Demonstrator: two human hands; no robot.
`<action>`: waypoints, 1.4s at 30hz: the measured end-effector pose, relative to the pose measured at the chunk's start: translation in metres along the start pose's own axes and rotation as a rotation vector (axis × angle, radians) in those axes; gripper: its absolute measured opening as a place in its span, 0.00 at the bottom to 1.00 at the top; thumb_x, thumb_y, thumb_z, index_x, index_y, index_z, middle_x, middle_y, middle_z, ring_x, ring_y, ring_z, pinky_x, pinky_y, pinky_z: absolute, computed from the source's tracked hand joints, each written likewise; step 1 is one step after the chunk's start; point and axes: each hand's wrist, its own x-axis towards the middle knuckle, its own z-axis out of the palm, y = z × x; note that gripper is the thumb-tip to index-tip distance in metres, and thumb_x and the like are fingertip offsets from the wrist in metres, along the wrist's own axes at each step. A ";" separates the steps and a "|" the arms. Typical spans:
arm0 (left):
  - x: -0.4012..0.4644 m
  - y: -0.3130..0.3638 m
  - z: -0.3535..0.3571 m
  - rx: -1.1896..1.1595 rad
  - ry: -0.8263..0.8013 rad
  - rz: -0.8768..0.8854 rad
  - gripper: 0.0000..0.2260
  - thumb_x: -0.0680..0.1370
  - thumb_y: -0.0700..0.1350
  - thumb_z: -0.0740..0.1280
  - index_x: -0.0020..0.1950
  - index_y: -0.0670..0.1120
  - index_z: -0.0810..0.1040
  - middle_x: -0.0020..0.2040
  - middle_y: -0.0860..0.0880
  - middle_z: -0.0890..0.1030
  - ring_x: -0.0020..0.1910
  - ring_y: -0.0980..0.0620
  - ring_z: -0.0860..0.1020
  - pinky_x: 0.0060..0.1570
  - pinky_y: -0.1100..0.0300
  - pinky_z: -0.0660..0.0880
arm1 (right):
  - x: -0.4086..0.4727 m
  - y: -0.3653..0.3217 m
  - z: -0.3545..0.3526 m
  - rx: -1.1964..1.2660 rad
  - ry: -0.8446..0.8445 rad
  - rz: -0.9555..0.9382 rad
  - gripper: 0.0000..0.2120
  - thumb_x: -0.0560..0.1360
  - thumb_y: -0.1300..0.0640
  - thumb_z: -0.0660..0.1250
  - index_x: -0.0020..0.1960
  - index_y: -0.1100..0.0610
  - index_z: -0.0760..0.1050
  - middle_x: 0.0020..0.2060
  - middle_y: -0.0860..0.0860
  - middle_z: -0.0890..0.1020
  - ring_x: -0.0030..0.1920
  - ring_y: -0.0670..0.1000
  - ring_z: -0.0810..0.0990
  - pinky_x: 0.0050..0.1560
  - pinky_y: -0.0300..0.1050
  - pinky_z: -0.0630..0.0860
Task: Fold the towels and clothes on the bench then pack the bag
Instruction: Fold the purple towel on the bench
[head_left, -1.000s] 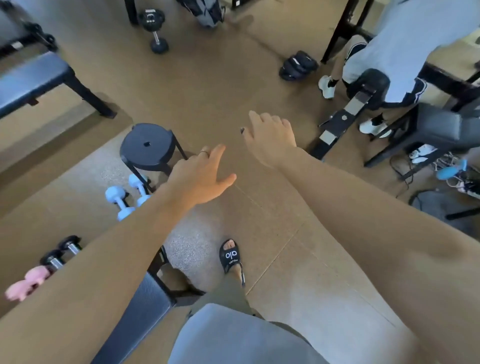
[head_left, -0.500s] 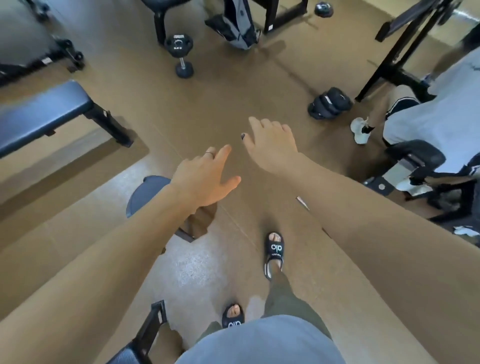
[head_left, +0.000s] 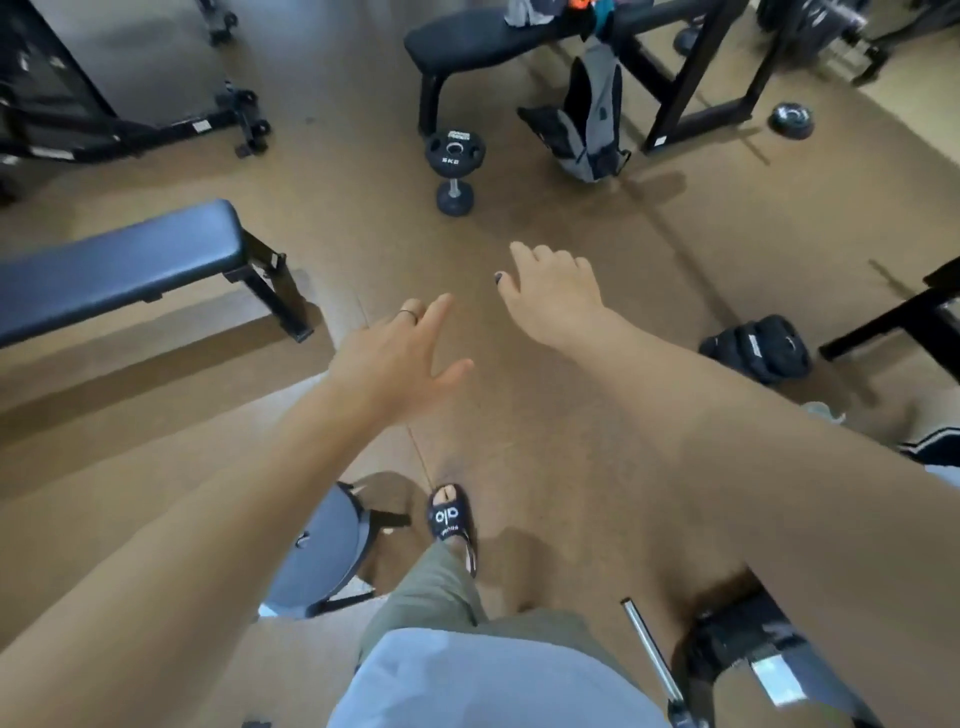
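Left hand (head_left: 400, 358) and right hand (head_left: 553, 293) outstretched over floor, fingers loose, holding nothing, bench (head_left: 498, 39) with clothes (head_left: 530, 10) well ahead, bag (head_left: 592, 117) leaning beside it

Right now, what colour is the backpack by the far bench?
Grey and black backpack, head view.

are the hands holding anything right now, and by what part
Nothing is held. The left hand and right hand both reach out over the floor with open, empty fingers.

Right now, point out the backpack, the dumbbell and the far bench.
backpack (head_left: 592, 111): head view, grey front panel.
dumbbell (head_left: 455, 150): head view, upper weight marked 5KG.
far bench (head_left: 467, 44): head view, bare black pad.
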 end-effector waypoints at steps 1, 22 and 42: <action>0.024 -0.013 -0.003 0.002 -0.003 -0.010 0.36 0.80 0.67 0.53 0.82 0.51 0.49 0.74 0.45 0.68 0.60 0.44 0.78 0.44 0.52 0.70 | 0.028 0.001 -0.004 -0.010 0.007 -0.005 0.26 0.84 0.43 0.48 0.77 0.55 0.61 0.68 0.57 0.74 0.66 0.62 0.72 0.64 0.57 0.65; 0.621 -0.249 -0.114 0.003 0.012 0.037 0.33 0.80 0.65 0.57 0.80 0.51 0.54 0.70 0.46 0.71 0.56 0.42 0.79 0.54 0.47 0.78 | 0.643 0.057 -0.085 0.049 0.056 0.073 0.24 0.84 0.44 0.50 0.75 0.54 0.63 0.67 0.57 0.76 0.66 0.62 0.73 0.64 0.58 0.66; 1.172 -0.430 -0.176 0.032 -0.020 0.207 0.35 0.81 0.66 0.53 0.83 0.51 0.48 0.78 0.46 0.65 0.65 0.41 0.76 0.57 0.47 0.74 | 1.179 0.140 -0.134 0.150 -0.025 0.337 0.27 0.84 0.43 0.48 0.79 0.54 0.59 0.74 0.57 0.70 0.71 0.62 0.69 0.70 0.60 0.63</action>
